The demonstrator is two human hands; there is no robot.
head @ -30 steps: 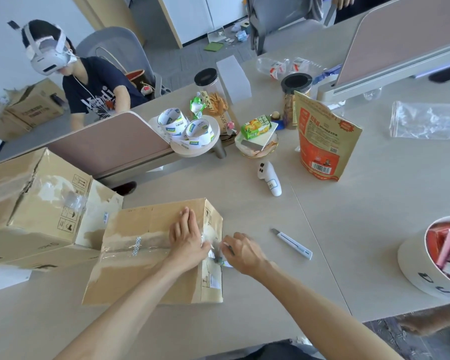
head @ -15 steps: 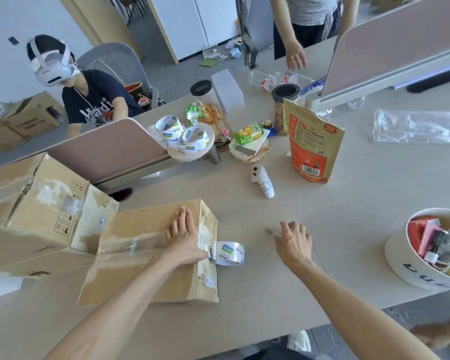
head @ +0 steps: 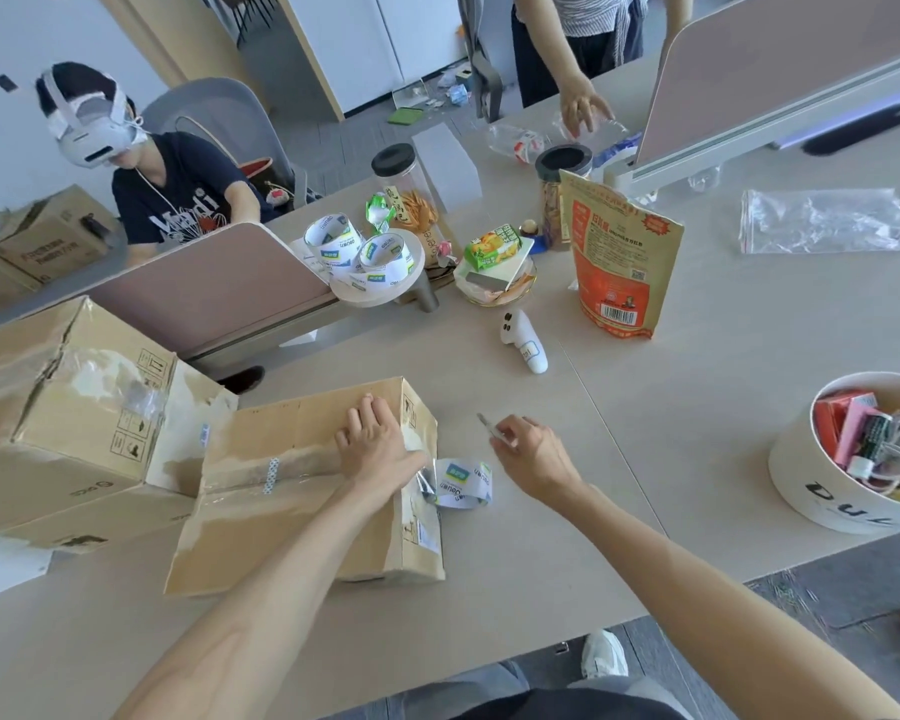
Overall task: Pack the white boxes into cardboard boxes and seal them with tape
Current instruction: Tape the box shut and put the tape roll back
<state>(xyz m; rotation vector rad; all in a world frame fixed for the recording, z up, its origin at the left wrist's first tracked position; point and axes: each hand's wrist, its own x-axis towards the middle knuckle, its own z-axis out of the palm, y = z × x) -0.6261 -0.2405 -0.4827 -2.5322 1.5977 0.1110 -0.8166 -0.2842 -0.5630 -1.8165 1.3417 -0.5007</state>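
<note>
On the table (head: 645, 459), toward its near edge and left of the middle, our closed cardboard box (head: 292, 491) carries clear tape along its top seam, so we judge the sealing nearly through. Our left hand (head: 375, 444) lies flat with straight fingers on the box's right top edge, pressing the tape down, while the tape roll (head: 463, 483) rests on the table just beside that side, joined to it by the strip. Our right hand (head: 533, 452), further right, curls its fingers round the slim white cutter (head: 489, 426) — next we must slice the strip between box and roll, clear of the left fingers.
</note>
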